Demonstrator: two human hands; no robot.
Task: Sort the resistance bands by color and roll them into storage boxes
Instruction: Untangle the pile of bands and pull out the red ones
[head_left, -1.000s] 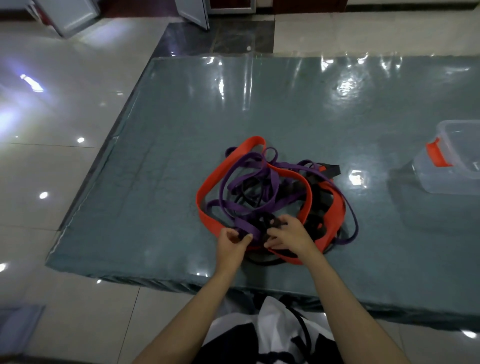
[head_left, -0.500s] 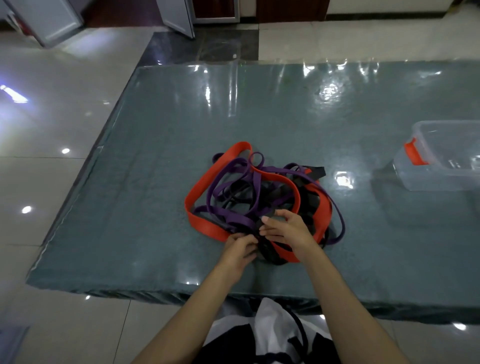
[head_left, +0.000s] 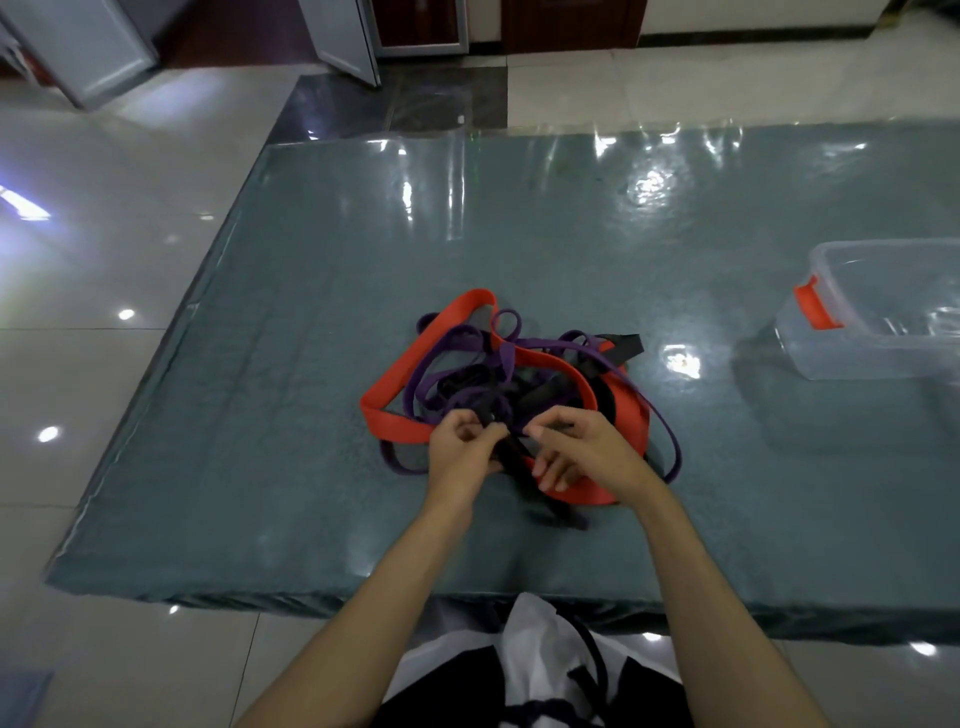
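Mostly I see a grey-green table under a glossy clear sheet that throws back ceiling lights, standing on polished pale floor tiles. Near its front edge lies a tangle of red band, purple bands and black bands. My left hand and right hand sit close together, both pinching a black band. A clear storage box with a red latch stands well apart at right.
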